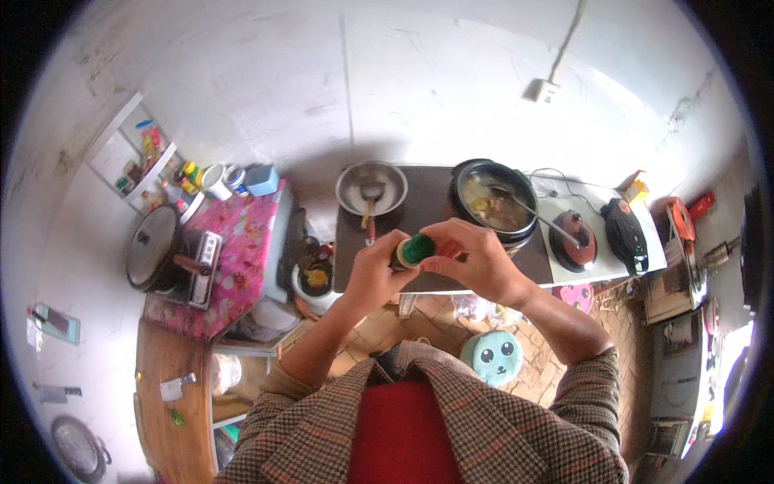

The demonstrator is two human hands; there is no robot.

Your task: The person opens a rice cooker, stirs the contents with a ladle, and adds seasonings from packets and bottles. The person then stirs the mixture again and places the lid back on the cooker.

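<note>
My left hand (375, 269) is wrapped round a small jar or bottle (396, 259) with a green cap (418, 248). The cap looks tilted open, and the fingers and thumb of my right hand (474, 257) hold its edge. Both hands are above the near edge of a dark table. Beyond my right hand stands a black pot (494, 199) with food in liquid and a long-handled ladle (547, 221) resting in it. Past my left hand, a steel bowl (371, 187) holds a ladle or large spoon. The jar's contents are hidden.
Right of the pot lie a red and black lid (573, 240) and a black electric appliance (626, 236). At left, a lidded wok (152, 248) sits on a stove beside jars and a blue box (262, 179). A cleaver (173, 388) lies on the wooden counter (163, 351). A round stool (493, 358) stands below.
</note>
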